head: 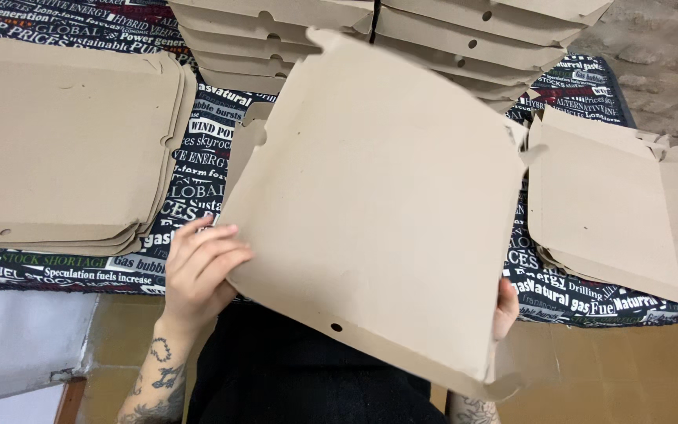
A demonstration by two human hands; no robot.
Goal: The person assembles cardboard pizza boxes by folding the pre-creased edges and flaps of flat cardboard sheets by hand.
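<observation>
Over the near edge of the bench (198, 169), I see both hands holding one flat brown cardboard box blank (378, 204), tilted up toward the camera. My left hand (198, 271) presses its spread fingers (217, 243) against the blank's lower left edge. My right hand (505, 308) grips the lower right edge, mostly hidden behind the cardboard, so I cannot tell how its fingers lie. I judge the folding has only begun, as the side flaps look unraised; raising them would call for a firm hold along the creases. A pile of flat blanks (64, 141) lies to the left, a smaller pile (614, 212) to the right, and folded boxes (464, 43) stack up behind. A dark cloth printed with lettering covers the bench. Tan floor tiles (629, 377) show below and a brick wall (661, 55) behind.
</observation>
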